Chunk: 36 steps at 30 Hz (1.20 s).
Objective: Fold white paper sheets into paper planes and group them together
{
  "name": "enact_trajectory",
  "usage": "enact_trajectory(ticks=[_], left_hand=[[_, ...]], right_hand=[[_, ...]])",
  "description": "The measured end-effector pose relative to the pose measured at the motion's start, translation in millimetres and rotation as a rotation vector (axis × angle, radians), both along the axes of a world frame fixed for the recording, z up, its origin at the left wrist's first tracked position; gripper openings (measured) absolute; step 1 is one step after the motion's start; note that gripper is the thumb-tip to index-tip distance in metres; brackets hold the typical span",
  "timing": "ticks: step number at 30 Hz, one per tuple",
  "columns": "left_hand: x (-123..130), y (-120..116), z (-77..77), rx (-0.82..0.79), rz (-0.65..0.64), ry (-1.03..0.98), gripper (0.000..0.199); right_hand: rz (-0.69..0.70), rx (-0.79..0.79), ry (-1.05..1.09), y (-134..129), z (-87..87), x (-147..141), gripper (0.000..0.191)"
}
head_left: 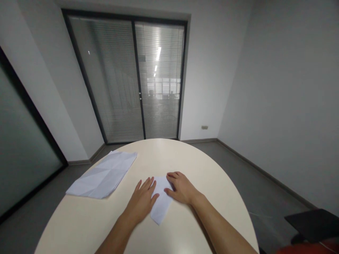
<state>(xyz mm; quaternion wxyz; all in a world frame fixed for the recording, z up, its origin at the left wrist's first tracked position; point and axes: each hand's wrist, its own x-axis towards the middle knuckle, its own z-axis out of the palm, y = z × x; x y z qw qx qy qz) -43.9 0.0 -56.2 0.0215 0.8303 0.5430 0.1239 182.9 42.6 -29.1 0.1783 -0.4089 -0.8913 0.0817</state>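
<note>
A narrow folded piece of white paper (161, 204) lies on the round cream table (169, 151), with its lower end coming to a point. My left hand (143, 199) rests flat along the paper's left side, fingers spread and thumb on the sheet. On the other side, my right hand (181, 187) touches the paper's upper right edge with its fingertips and thumb, which are apart. Neither hand is closed round anything.
A stack of creased white sheets (106, 174) lies at the table's left edge. Beyond the table stands a glass partition with blinds (119, 84). At the lower right are a dark flat object (314, 224) and something red (304, 248).
</note>
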Motion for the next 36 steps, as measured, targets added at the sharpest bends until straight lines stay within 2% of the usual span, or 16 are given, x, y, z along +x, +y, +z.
enact_trajectory(ticks=[4,9,12,17,20,22,27,32,36], left_hand=[[-1.2,0.9,-0.8,-0.01,-0.002,0.009,0.048],[-3.7,2.3,-2.2,-0.008,-0.055,-0.024,0.045],[-3.8,3.5,-2.3,0.014,-0.073,-0.044,0.043],[-2.2,3.5,1.0,0.101,-0.115,-0.121,0.041],[-2.3,2.6,3.7,0.072,-0.134,-0.126,0.045],[-3.1,2.1,4.8,0.043,-0.142,-0.13,0.048],[-3.6,2.2,6.3,0.02,-0.191,-0.174,0.048],[-0.8,1.7,7.6,0.039,-0.216,-0.185,0.046],[-1.0,-1.0,8.4,0.035,-0.233,-0.188,0.045]], right_hand=[[0.002,0.004,0.014,-0.7,-0.3,0.5,0.044],[0.149,-0.004,0.046,-0.9,-4.5,-0.6,0.047],[0.191,0.0,0.038,-1.2,-6.6,-2.6,0.048],[0.131,-0.007,0.009,-4.0,1.2,-6.1,0.043],[0.061,-0.01,-0.011,-6.5,8.8,-8.1,0.034],[0.053,-0.002,0.012,-7.7,10.5,-9.9,0.035],[0.208,-0.055,0.106,-8.6,0.3,-14.2,0.046],[0.145,-0.217,0.055,-9.5,-7.0,-14.4,0.055],[0.111,-0.243,0.06,-8.3,-6.7,-15.3,0.053]])
